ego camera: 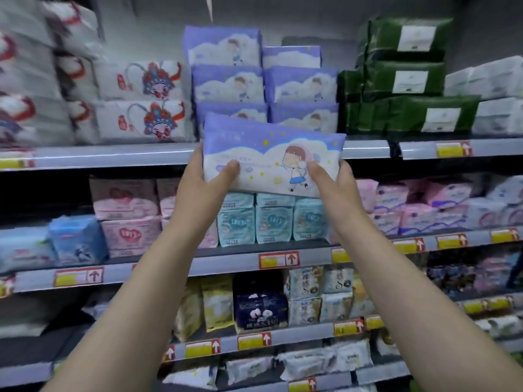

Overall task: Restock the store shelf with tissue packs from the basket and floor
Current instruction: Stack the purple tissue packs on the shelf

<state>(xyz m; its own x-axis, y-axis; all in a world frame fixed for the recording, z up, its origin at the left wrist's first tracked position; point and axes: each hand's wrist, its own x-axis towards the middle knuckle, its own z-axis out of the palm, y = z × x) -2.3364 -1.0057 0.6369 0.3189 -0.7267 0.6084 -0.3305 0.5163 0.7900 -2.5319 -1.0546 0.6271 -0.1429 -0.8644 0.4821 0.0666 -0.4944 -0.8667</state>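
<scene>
The left hand [204,181] and right hand [337,179] clamp a purple tissue pack [271,154] by its short ends, thumbs pressed on its front. It hangs tilted before the front edge of the top shelf [113,155], facing matching purple stacks [226,83]; free room shows above the shorter right stack [301,86].

Tissue pack [271,157] glossy plastic film; shelf edge [113,157] smooth painted metal.
</scene>
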